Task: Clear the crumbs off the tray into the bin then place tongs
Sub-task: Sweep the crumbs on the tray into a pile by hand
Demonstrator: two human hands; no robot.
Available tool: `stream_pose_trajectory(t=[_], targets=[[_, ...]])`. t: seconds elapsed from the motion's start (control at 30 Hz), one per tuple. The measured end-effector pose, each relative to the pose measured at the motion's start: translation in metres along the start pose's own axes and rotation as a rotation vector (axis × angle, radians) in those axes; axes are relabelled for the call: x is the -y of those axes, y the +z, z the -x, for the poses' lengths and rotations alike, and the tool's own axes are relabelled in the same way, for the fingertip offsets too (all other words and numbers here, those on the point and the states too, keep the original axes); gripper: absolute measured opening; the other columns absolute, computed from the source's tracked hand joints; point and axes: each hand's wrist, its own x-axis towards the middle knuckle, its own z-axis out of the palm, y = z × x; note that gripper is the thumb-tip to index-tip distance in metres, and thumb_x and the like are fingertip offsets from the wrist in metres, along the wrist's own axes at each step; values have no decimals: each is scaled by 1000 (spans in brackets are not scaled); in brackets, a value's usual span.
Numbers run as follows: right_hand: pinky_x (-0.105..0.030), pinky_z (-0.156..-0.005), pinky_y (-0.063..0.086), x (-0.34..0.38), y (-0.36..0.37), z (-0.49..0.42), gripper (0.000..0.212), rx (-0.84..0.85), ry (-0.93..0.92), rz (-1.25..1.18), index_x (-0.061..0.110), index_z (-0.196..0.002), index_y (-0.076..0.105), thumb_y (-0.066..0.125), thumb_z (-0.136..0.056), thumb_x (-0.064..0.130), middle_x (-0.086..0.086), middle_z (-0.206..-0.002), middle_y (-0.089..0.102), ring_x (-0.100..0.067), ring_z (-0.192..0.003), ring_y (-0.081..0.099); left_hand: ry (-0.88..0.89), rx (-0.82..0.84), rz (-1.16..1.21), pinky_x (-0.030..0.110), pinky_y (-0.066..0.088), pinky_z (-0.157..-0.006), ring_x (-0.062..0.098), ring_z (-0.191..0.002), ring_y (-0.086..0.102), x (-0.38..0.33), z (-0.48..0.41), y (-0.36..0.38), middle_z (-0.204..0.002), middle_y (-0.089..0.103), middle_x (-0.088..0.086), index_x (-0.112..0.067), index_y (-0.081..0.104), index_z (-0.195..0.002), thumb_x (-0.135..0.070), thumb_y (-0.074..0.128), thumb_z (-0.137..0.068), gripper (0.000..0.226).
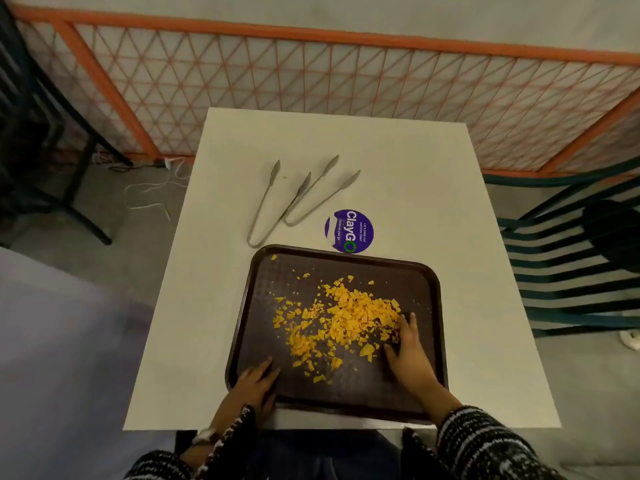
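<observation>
A dark brown tray (426, 341) lies on the near part of a white table (450, 202). Orange-yellow crumbs (346, 317) are piled and scattered over its middle. My left hand (256, 382) rests on the tray's near left corner, fingers over the rim. My right hand (408, 351) lies flat on the tray floor at the right edge of the crumb pile, fingers together and touching the crumbs. Two pairs of metal tongs (273, 206) (322, 199) lie on the table beyond the tray, tips pointing away, their arms crossing. No bin is in view.
A round purple sticker (349, 230) is on the table just past the tray's far rim. An orange mesh fence (311, 81) runs behind the table. A dark green slatted chair (571, 265) stands to the right. Cables lie on the floor at the left.
</observation>
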Motion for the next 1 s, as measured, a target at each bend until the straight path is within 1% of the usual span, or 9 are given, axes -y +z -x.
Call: stream_pose_trajectory(t=[0.07, 0.13, 0.23, 0.3, 0.4, 0.5, 0.63, 0.83, 1.0], targets=[[-40, -117, 21, 3, 3, -4, 73, -46, 21, -2, 11, -150, 9, 54, -93, 15, -6, -159, -8, -27, -146, 10, -15, -48, 70, 23, 57, -63, 15, -91, 62, -3, -1, 0, -114, 57, -4, -26, 49, -107, -40, 45, -75, 36], [-41, -119, 12, 10, 8, -4, 75, -39, 28, 0, 10, -150, 7, 53, -92, 12, -6, -159, -8, -23, -147, -5, -6, -102, 61, 24, 56, -66, 11, -96, 51, -4, 4, 0, -109, 66, 0, -25, 49, -108, -40, 32, -88, 31], [-41, -119, 10, 14, 17, 0, 78, -9, -1, 13, 12, -151, -1, 52, -93, 12, -4, -159, -9, -19, -146, -10, -57, -56, 132, 22, 54, -66, 9, -97, 50, -7, 3, -7, -102, 72, 1, -26, 55, -107, -37, 39, -77, 35], [-39, -119, 11, 16, 20, 4, 79, 11, -34, 24, 14, -150, -4, 51, -94, 12, -2, -159, -10, -20, -146, -10, -137, -12, 167, 18, 50, -79, 14, -106, 58, -10, 0, -14, -116, 66, -1, -24, 62, -112, -42, 34, -74, 51], [-33, -116, 15, 20, 27, 12, 77, 36, -68, 14, 16, -150, -7, 48, -95, 15, 0, -159, -11, -19, -147, -6, -262, -1, 307, 19, 32, -99, 17, -123, 48, -10, -8, -19, -138, 48, -4, -23, 53, -127, -53, 20, -76, 68], [-15, -107, 13, 23, 31, 21, 73, 70, -108, 12, 15, -150, -4, 46, -97, 17, 2, -159, -9, -14, -146, 0, -292, -93, 379, 25, 30, -103, 20, -125, 45, -10, -22, -31, -141, 45, 2, -20, 51, -129, -34, 38, -86, 46], [-13, -108, 17, 19, 32, 33, 67, 147, -204, 33, 19, -151, 3, 43, -98, 23, 5, -159, -3, -11, -146, 8, -293, -152, 330, 34, 25, -111, 26, -135, 33, -7, -47, -36, -151, 28, 7, -15, 41, -136, -15, 47, -92, 45], [-21, -115, 16, 15, 32, 50, 66, 263, -282, 86, 19, -151, 5, 42, -98, 28, 6, -159, -5, -9, -146, 5, -170, -34, 259, 33, 0, -115, 22, -144, 3, -20, -89, -31, -156, 3, 1, -18, 16, -146, -26, 39, -95, 57], [-14, -112, 16, 11, 24, 49, 65, 175, -240, 45, 18, -150, 12, 44, -96, 33, 7, -159, -2, -9, -145, 10, -260, -29, 180, 35, -12, -114, 16, -139, -16, -28, -99, -15, -154, -8, 6, -11, 0, -145, -44, 26, -94, 66]])
